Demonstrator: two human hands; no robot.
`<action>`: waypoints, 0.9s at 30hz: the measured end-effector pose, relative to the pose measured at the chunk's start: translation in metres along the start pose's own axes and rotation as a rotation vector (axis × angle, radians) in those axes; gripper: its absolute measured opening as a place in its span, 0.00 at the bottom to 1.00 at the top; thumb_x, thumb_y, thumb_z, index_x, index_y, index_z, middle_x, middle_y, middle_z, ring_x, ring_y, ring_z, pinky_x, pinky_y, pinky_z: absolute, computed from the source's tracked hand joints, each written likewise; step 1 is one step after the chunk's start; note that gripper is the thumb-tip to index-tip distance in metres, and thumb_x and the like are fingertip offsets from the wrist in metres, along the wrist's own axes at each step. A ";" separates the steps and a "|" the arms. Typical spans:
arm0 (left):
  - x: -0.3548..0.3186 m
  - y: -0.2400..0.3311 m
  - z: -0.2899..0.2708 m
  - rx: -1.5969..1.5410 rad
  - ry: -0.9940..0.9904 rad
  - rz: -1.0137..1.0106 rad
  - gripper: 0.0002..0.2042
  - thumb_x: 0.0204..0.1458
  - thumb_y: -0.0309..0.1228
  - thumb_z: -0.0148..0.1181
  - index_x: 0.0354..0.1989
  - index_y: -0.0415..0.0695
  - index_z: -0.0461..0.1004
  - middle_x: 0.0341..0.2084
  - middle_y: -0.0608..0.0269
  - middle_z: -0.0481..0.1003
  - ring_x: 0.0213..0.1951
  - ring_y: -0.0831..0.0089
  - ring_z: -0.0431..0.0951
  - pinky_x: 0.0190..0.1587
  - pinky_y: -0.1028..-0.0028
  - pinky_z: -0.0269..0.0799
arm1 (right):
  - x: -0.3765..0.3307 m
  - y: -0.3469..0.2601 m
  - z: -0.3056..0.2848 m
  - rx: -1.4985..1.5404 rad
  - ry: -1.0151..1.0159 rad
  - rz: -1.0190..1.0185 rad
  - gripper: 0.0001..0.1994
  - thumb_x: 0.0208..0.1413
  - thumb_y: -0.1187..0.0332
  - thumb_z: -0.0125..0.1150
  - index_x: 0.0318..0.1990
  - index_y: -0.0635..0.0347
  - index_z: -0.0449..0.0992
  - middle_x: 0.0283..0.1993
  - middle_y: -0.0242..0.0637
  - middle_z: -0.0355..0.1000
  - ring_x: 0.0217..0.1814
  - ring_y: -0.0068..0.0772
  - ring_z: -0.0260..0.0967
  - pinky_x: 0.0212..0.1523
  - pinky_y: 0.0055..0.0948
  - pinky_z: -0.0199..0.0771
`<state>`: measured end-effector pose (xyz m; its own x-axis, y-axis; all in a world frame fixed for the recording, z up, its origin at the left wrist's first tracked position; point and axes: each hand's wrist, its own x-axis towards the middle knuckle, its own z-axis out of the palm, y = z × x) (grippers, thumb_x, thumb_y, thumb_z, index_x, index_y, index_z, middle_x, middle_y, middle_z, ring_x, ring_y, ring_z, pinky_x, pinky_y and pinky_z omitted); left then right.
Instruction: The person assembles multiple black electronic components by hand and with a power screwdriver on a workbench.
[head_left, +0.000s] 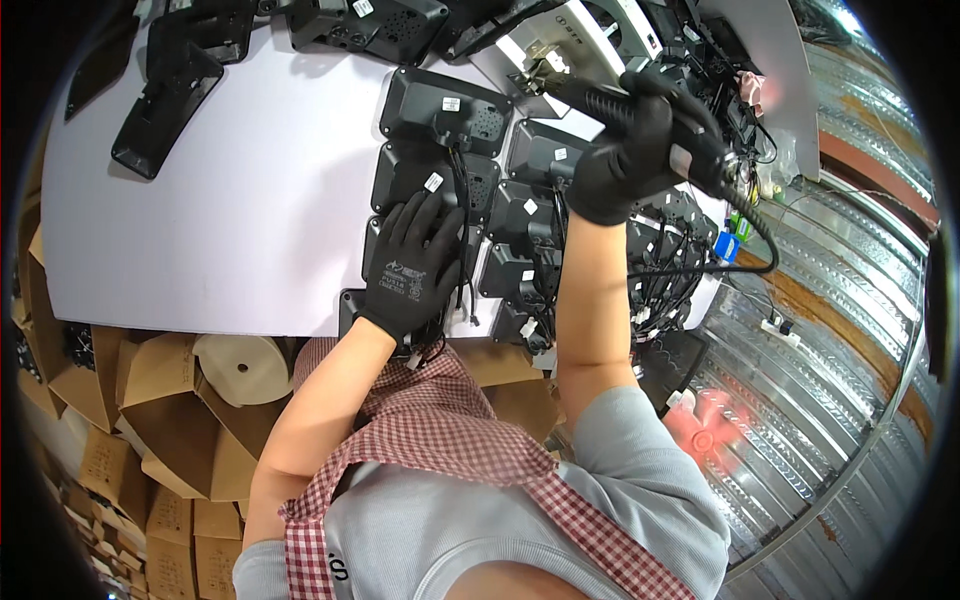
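My right hand (632,150), in a black glove, is wrapped round a black electric screwdriver (597,103). The tool's tip points left, at the front of a pale metal box that looks like a screw feeder (582,42); whether the two touch I cannot tell. From the driver's rear end a black cable loops down to the right. My left hand (408,268), gloved too, lies with its fingers stretched over a column of black plastic housings (425,100). Each housing visible there has a small white label, and black wires (463,240) hang beside my left fingers.
A second column of black housings (520,205) with bundled wires stands right of the first. More black parts (165,115) lie along the far edge of the white table (210,240). Cardboard boxes (165,410) stand below the table at left; a red fan (703,437) is at lower right.
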<state>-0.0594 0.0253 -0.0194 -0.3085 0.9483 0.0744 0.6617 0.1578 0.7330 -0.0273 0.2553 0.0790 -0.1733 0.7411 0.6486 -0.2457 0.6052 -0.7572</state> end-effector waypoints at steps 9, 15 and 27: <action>-0.025 0.006 0.020 -0.177 0.144 0.110 0.19 0.45 0.31 0.61 0.48 0.47 0.74 0.41 0.60 0.73 0.48 0.59 0.72 0.52 0.58 0.68 | -0.062 -0.056 -0.001 0.234 -0.049 0.463 0.09 0.62 0.66 0.52 0.42 0.61 0.71 0.36 0.38 0.71 0.35 0.33 0.72 0.42 0.36 0.74; -0.028 -0.006 0.024 -0.237 -0.017 0.023 0.17 0.48 0.33 0.57 0.48 0.49 0.74 0.44 0.59 0.72 0.49 0.58 0.71 0.52 0.60 0.68 | -0.150 -0.091 -0.001 0.316 -0.487 0.573 0.11 0.57 0.60 0.59 0.36 0.60 0.72 0.31 0.37 0.72 0.32 0.39 0.71 0.42 0.38 0.74; -0.032 -0.012 0.045 -0.139 0.115 0.043 0.17 0.45 0.38 0.59 0.46 0.55 0.77 0.43 0.67 0.75 0.50 0.64 0.73 0.51 0.62 0.69 | -0.169 -0.101 0.005 0.333 -0.842 0.374 0.12 0.49 0.69 0.67 0.39 0.62 0.73 0.34 0.44 0.73 0.34 0.44 0.72 0.38 0.43 0.75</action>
<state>-0.0268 0.0059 -0.0615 -0.3632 0.9144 0.1789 0.5780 0.0705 0.8130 0.0221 0.0672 0.0462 -0.8871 0.3400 0.3123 -0.2709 0.1645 -0.9484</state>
